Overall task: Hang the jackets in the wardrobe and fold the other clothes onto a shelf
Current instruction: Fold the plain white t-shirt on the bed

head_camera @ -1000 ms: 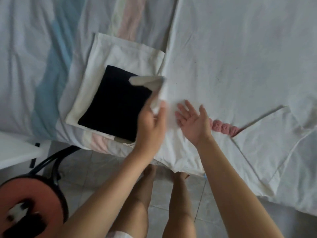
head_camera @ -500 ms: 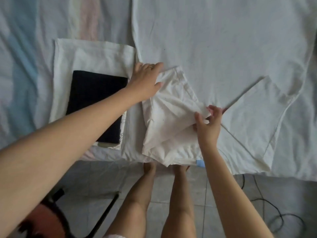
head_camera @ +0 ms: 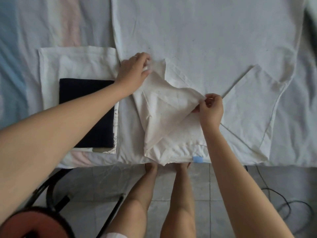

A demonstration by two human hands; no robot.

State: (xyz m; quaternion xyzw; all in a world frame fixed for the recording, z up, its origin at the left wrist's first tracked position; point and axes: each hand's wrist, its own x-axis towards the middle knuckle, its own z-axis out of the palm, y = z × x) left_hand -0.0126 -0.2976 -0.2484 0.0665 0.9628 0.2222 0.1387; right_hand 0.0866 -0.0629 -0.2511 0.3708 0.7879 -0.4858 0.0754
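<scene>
A large white shirt (head_camera: 205, 48) lies spread flat on the bed, its right sleeve (head_camera: 248, 114) pointing to the near edge. Its left sleeve (head_camera: 168, 117) is folded over the body near the bed's edge. My left hand (head_camera: 133, 73) grips the upper corner of that folded part. My right hand (head_camera: 211, 109) pinches its right edge and lifts it slightly. To the left lies a folded white garment (head_camera: 75, 64) with a folded black garment (head_camera: 87, 110) on top.
The bed sheet (head_camera: 20, 48) has pale blue and pink stripes. A red-seated stool (head_camera: 32, 225) with a black frame stands at lower left on the tiled floor (head_camera: 197, 186). Black cables (head_camera: 284, 203) lie at lower right. My bare legs stand against the bed edge.
The sleeve came over the shirt's body a second ago; since then my left hand slid up to its top corner and my right hand took hold of its right edge.
</scene>
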